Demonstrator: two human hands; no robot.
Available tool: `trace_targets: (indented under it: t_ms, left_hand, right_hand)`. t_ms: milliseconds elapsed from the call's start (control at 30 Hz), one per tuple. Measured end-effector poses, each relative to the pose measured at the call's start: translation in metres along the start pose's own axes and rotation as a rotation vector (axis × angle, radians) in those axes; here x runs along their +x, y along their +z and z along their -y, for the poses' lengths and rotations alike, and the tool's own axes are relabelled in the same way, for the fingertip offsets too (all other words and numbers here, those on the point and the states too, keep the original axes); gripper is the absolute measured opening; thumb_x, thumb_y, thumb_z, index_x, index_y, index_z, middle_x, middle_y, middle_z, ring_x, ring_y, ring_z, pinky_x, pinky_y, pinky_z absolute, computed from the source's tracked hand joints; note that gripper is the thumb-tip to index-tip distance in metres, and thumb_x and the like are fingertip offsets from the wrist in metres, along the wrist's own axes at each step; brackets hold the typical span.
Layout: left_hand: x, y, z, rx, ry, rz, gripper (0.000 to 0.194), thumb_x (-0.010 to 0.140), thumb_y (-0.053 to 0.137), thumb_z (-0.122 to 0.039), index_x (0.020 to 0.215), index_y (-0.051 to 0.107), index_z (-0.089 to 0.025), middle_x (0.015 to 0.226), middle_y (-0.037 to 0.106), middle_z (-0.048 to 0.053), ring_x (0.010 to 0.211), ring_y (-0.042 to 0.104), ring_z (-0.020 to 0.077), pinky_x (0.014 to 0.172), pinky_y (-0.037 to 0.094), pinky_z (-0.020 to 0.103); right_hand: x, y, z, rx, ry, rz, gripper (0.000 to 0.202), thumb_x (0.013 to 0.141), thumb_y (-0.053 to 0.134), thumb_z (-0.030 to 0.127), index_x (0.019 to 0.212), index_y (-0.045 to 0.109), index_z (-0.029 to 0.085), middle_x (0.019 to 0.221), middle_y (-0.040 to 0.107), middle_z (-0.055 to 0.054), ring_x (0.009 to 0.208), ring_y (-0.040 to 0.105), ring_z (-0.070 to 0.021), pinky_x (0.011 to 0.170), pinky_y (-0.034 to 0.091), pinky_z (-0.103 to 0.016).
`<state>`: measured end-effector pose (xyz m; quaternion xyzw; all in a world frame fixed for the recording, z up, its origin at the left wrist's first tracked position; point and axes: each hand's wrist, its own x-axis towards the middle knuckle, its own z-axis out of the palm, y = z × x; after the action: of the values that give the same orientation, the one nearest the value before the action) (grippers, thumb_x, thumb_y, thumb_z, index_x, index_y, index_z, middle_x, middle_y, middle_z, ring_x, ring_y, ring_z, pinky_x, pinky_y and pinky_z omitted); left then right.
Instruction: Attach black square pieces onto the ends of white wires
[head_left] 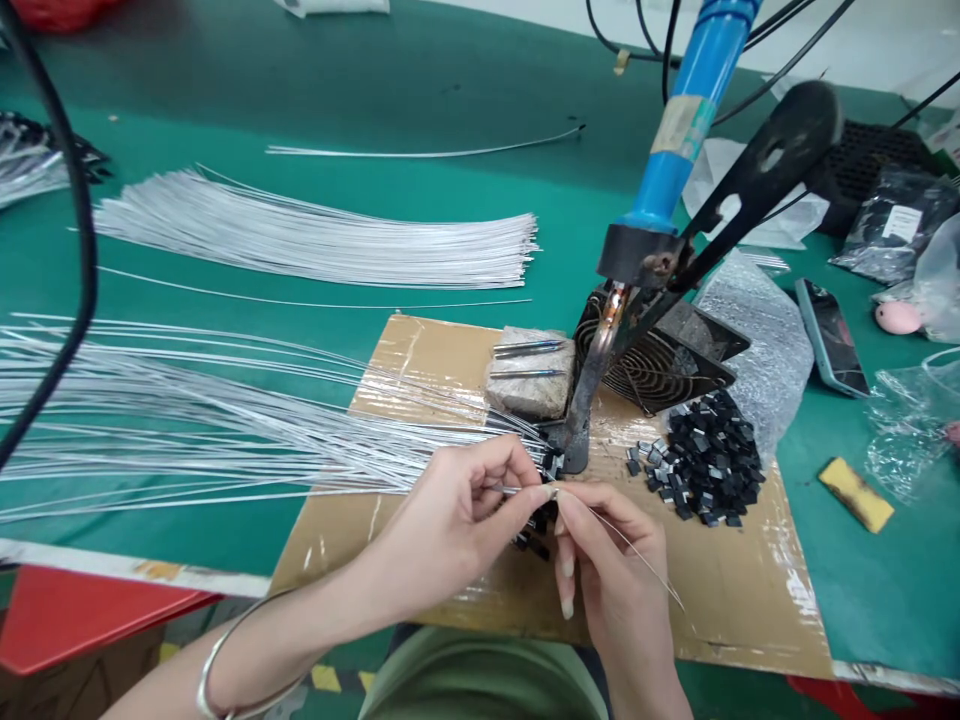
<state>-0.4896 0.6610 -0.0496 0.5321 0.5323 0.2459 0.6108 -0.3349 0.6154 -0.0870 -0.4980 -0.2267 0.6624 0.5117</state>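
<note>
"Wire point(505, 489) is resting where, as you are working?"

"It is passing through the fingers of your left hand point(461, 515), above the middle of the cardboard sheet point(739, 590), between its far and near edges. Its tip is meeting your right hand point(624, 565)."

"How is your left hand standing?"

"Your thumb and index finger are pinching together on the wire, and your other fingers are curling inward."

"And your right?"

"Your thumb and index finger are closing at the same spot, just beside the left fingertips. A thin strand point(646, 567) is trailing from that grip toward the sheet's near right corner. What your fingertips are covering, I cannot tell."

"What is lying around you?"

"A loose wire bundle point(262, 425) is crossing the sheet's left edge from the green counter point(862, 600). Black connectors point(712, 455) are piling up near the sheet's right edge. Beyond your fingertips, a blue-handled tool point(667, 160) is leaning, and a pale block point(529, 395) is sitting just in from the far edge, bearing metal tips point(529, 348)."
</note>
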Motion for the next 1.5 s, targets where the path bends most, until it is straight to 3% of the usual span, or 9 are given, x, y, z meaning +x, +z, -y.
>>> trace_targets:
  t_ms: [233, 500, 900, 1033, 1500]
  left_hand:
    - [-0.002, -0.001, 0.001, 0.017, 0.019, 0.01, 0.026, 0.091, 0.061, -0.039, 0.077, 0.058, -0.017, 0.066, 0.057, 0.0, 0.057, 0.045, 0.0123, 0.052, 0.029, 0.025]
    - [0.0, -0.003, 0.001, 0.007, 0.012, 0.015, 0.024, 0.09, 0.062, -0.037, 0.076, 0.059, -0.016, 0.065, 0.056, -0.001, 0.055, 0.04, 0.0106, 0.05, 0.027, 0.024]
    - [-0.001, 0.001, 0.004, -0.011, 0.058, -0.093, 0.023, 0.088, 0.069, -0.035, 0.075, 0.061, -0.018, 0.061, 0.059, -0.001, 0.053, 0.052, 0.0122, 0.048, 0.036, 0.023]
    - [-0.002, 0.003, 0.005, -0.008, 0.089, -0.151, 0.024, 0.088, 0.071, -0.036, 0.073, 0.062, -0.019, 0.063, 0.06, 0.0, 0.054, 0.054, 0.0127, 0.049, 0.039, 0.023]
    - [-0.005, 0.009, 0.009, -0.009, 0.102, -0.198, 0.024, 0.09, 0.069, -0.035, 0.075, 0.061, -0.019, 0.061, 0.057, -0.001, 0.055, 0.051, 0.0117, 0.049, 0.037, 0.022]
  right_hand:
    - [0.006, -0.006, 0.007, 0.062, 0.096, 0.109, 0.017, 0.083, 0.085, 0.038, 0.083, 0.083, 0.021, 0.06, 0.063, 0.004, 0.035, 0.051, -0.002, 0.032, 0.042, -0.008]
    - [0.007, -0.007, 0.01, 0.077, 0.145, 0.136, 0.019, 0.082, 0.085, 0.037, 0.08, 0.082, 0.018, 0.056, 0.061, 0.004, 0.034, 0.049, -0.0032, 0.031, 0.043, -0.01]
    - [0.005, 0.001, 0.002, 0.159, 0.106, 0.091, 0.017, 0.083, 0.085, 0.036, 0.084, 0.083, 0.02, 0.062, 0.065, 0.004, 0.036, 0.051, -0.0018, 0.032, 0.043, -0.007]
    - [0.003, 0.009, 0.003, 0.193, 0.09, 0.046, 0.022, 0.079, 0.088, 0.039, 0.081, 0.083, 0.018, 0.055, 0.06, 0.005, 0.032, 0.048, -0.002, 0.03, 0.041, -0.007]
    - [0.001, 0.022, -0.001, 0.262, 0.066, -0.046, 0.025, 0.075, 0.09, 0.042, 0.076, 0.082, 0.018, 0.05, 0.056, 0.005, 0.03, 0.046, -0.0023, 0.029, 0.041, -0.008]
